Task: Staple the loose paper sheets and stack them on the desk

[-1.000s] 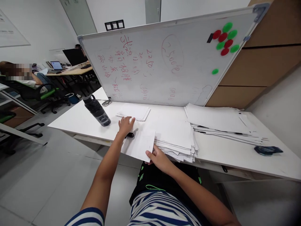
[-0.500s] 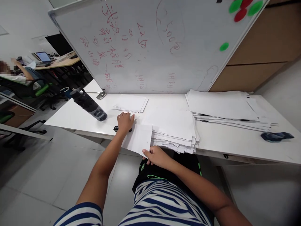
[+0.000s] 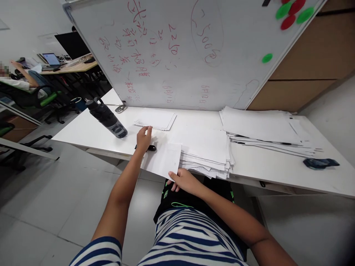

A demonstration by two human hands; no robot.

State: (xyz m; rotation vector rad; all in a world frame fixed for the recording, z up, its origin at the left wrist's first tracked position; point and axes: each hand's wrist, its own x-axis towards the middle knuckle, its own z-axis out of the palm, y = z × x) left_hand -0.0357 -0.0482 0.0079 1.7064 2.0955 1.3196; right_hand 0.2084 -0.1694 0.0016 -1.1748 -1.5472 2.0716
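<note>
My right hand pinches the near right corner of a white sheet of paper, thumb on top, at the table's front edge. My left hand is raised over the table, its fingers bent loosely and holding nothing I can see. Under its wrist lies a small black object, probably a stapler, partly hidden. A thick, uneven paper stack lies just right of the sheet. Beyond my left hand is a thinner pile of papers.
A dark water bottle stands at the left, with a computer mouse behind it. Another large paper pile and a dark blue item are at right. A whiteboard rises behind the table. A seated person is far left.
My left hand has lifted from beside the black object and its fingers have drawn together. The right hand keeps its pinch on the sheet. The view has shifted slightly.
</note>
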